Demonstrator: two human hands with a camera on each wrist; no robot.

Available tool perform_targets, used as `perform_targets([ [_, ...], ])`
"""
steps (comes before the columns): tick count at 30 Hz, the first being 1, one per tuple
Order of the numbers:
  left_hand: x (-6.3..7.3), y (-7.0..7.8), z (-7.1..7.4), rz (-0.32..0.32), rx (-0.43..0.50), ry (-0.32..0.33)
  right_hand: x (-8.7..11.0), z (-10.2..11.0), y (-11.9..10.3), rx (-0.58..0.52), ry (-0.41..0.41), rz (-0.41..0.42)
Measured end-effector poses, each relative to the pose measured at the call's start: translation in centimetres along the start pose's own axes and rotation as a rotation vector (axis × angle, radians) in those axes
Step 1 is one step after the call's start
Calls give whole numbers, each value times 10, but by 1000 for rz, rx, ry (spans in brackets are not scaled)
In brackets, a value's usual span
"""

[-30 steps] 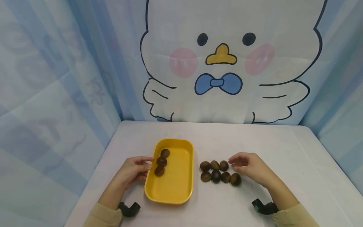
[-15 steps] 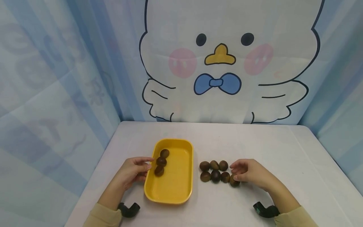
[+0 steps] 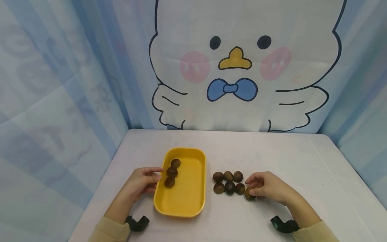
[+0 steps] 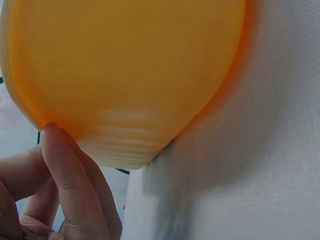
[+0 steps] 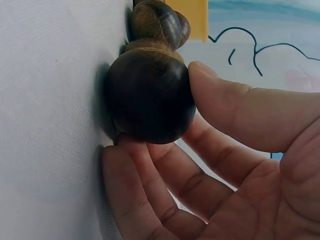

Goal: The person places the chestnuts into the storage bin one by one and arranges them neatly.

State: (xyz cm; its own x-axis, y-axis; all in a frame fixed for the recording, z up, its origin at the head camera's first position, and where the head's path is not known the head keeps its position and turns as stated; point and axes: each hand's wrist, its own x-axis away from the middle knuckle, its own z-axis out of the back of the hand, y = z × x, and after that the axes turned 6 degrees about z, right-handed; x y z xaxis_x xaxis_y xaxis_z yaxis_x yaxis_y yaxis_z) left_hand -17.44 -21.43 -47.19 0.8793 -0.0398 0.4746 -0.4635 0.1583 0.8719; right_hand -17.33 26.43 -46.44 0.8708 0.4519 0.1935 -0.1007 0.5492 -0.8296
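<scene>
Head cam first: white-covered desk (image 3: pixel 260 151), and a yellow tray (image 3: pixel 185 203) sits on it closer to the left edge than the right, well in from the far edge. Three brown balls (image 3: pixel 172 172) are lined up inside it along its left wall, toward its far left corner. Left hand (image 3: pixel 142 181) is at the tray's left edge with fingertips touching the rim; left wrist view shows the same, but honestly can't tell if it's a real pinch or just a touch.

Off the tray's right edge there are six more balls (image 3: pixel 229 188) on the desk, two rows of three. At the right end of the near row is the held ball (image 3: pixel 250 194), and the right hand (image 3: pixel 270 186) has that one pinched, thumb on one side and fingers curled round the other. Right wrist cam shows it close up, dark and shiny, right by the cloth. Can't tell if it touches its neighbor. Behind the far edge hangs a curtain with a big cartoon bird (image 3: pixel 235 62) in a blue bow tie.
</scene>
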Motion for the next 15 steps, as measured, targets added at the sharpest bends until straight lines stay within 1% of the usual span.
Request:
perform_targets([
  [7, 0, -1, 1, 1, 2, -9, -1, 2, 3, 2, 8, 6],
  [15, 0, -1, 1, -3, 1, -16, -1, 4, 4, -21, 10, 9],
])
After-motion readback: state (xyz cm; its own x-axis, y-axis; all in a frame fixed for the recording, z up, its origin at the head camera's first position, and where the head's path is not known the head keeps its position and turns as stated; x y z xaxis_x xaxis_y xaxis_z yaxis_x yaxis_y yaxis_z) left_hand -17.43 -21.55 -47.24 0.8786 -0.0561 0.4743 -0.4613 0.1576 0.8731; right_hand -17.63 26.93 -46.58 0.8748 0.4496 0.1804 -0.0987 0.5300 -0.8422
